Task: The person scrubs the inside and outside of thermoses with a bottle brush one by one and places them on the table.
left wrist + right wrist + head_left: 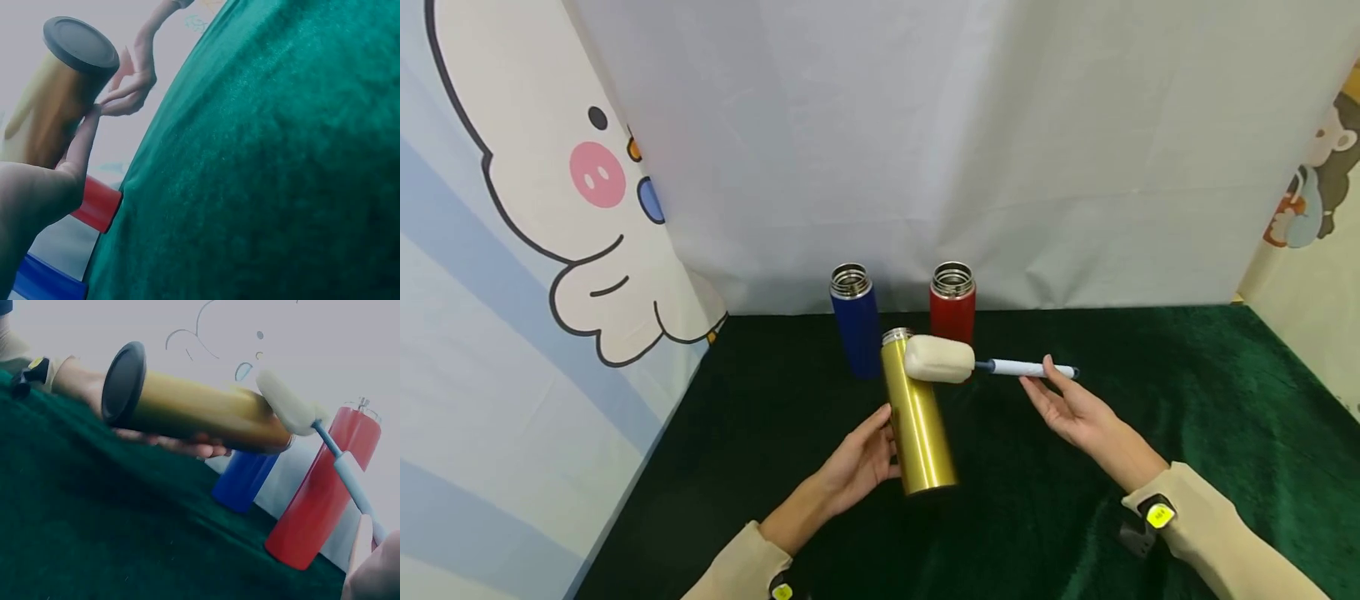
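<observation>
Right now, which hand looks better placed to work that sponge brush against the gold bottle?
Probably the right hand: it pinches the brush handle, and the pale sponge head is near the top of the gold bottle. The left hand is busy holding that bottle.

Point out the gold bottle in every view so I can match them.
Head: gold bottle below and slightly right of centre, in the left hand.
Left wrist: gold bottle upper left, dark base uppermost.
Right wrist: gold bottle upper middle, dark base leftward.
Shared landmark: red bottle, in all three.
</observation>
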### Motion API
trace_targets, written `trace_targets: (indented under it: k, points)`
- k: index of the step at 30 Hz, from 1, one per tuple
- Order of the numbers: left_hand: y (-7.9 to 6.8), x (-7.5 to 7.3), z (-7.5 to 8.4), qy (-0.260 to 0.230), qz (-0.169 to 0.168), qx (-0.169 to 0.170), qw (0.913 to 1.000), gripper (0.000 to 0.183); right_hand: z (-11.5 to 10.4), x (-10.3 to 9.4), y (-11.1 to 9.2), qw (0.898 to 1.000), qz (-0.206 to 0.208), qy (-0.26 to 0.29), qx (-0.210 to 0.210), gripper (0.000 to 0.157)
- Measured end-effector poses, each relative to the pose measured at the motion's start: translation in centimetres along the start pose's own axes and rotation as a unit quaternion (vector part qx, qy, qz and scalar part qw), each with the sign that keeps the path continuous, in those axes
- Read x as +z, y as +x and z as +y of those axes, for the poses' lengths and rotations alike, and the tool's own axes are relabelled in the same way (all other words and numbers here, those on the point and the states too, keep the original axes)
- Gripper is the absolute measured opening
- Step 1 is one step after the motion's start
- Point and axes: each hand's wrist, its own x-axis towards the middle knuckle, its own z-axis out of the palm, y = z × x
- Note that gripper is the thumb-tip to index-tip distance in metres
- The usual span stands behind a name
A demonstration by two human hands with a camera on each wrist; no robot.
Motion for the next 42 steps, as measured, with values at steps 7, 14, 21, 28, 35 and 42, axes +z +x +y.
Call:
trace_targets:
  k: [7, 14, 21, 28, 35, 42]
  points:
    - [0.0, 0.1, 0.2, -0.043, 0.024, 0.010, 0.9987, 0.046, 0.7, -1.7, -0.4, 0.996, -0.007, -0.082, 0.025, 0.026]
    - [0.5, 0.4, 0.5, -0.046, 0.044, -0.005, 0.9980, 0.055, 0.8, -3.2, -1.0, 0.986, -0.059, -0.149, 0.039, 0.020]
    - [0.5, 0.3, 0.0, 0.014, 0.038, 0.001, 0.9992, 0.044, 0.7, -2.0, -0.2, 0.990, -0.050, -0.128, 0.029, 0.012]
    - [0.0, 0.5, -0.2, 0.038, -0.006, -0.011, 0.9992, 0.035, 0.3, 0.8, 0.7, 0.996, -0.026, -0.076, -0.025, 0.028]
    - [-0.1, 0.9, -0.2, 0.019, -0.022, -0.011, 0.9995, 0.039, 0.3, 1.6, 0.7, 0.999, -0.030, 0.000, -0.030, 0.054]
    - [-0.2, 0.7, -0.3, -0.038, -0.014, 0.006, 0.9991, 0.037, 0.8, 0.3, 0.2, 1.000, 0.000, -0.020, -0.015, 0.050]
